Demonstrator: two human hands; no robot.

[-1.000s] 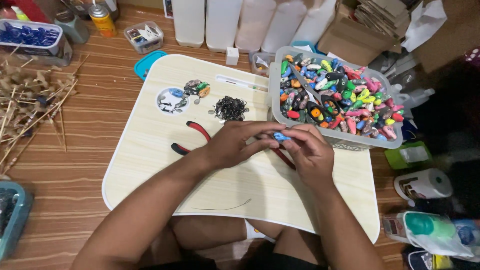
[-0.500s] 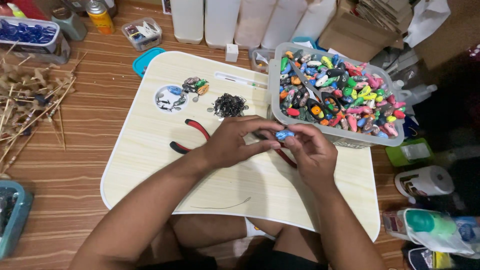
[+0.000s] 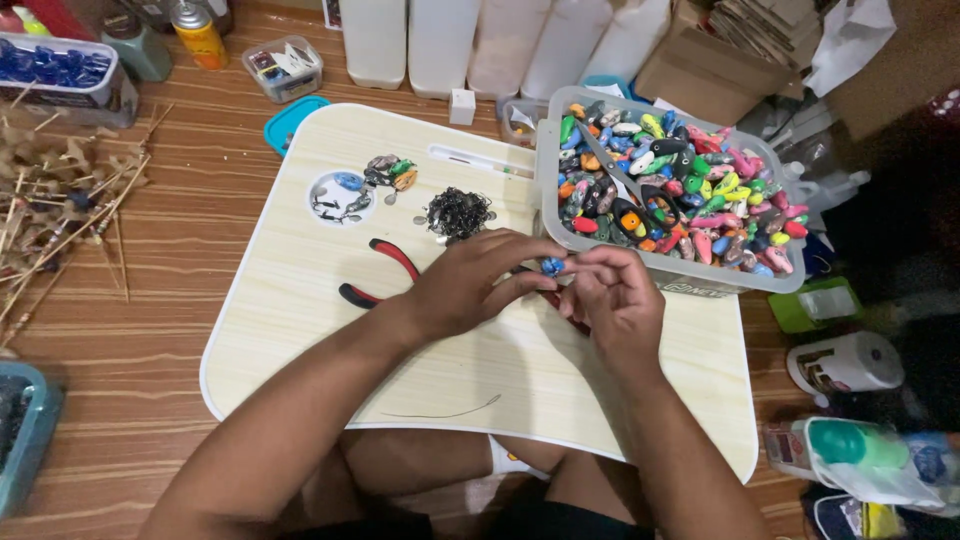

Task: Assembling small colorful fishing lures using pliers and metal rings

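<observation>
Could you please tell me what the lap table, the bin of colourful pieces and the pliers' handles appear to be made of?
Lap table: probably laminated board, with pale printed wood grain, a matte top and a white edge band. Bin: translucent grey plastic, since the contents show through its wall. Pliers' handles: likely rubbery red and black sleeves over metal, though the jaws are hidden behind the hands.
</observation>
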